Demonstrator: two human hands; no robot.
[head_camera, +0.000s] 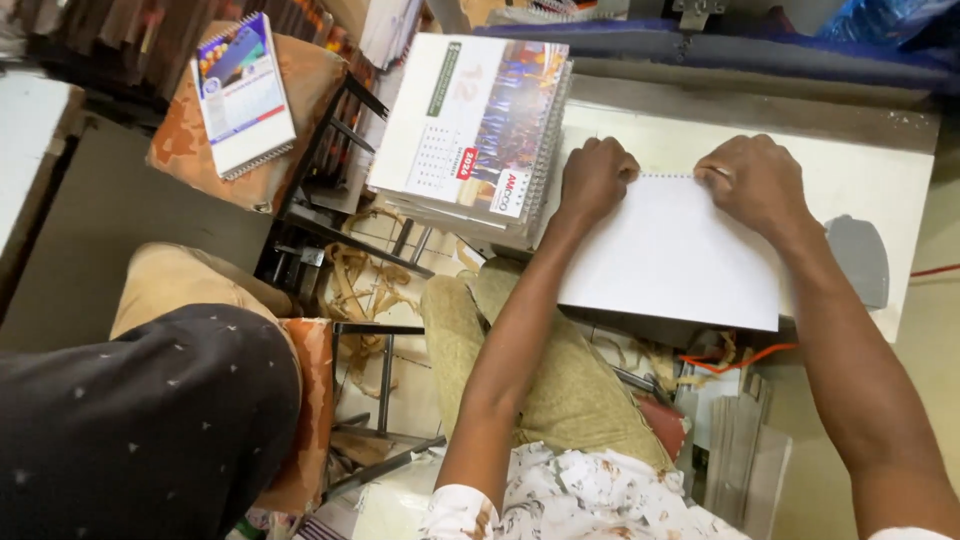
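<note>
Both arms outstretched, left hand (597, 178) and right hand (752, 180) seemingly fisted, knuckles up.

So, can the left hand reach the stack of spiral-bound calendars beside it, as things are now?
Probably yes. The left hand rests on the top edge of the white sheet, and the stack of calendars lies just to its left on the same work surface, with nothing between them.

head camera, looking steeply down, close over worktable (860, 185)

Warm, even indoor light; soft shadows; slight blur throughout; edges bend wide-angle.
</note>
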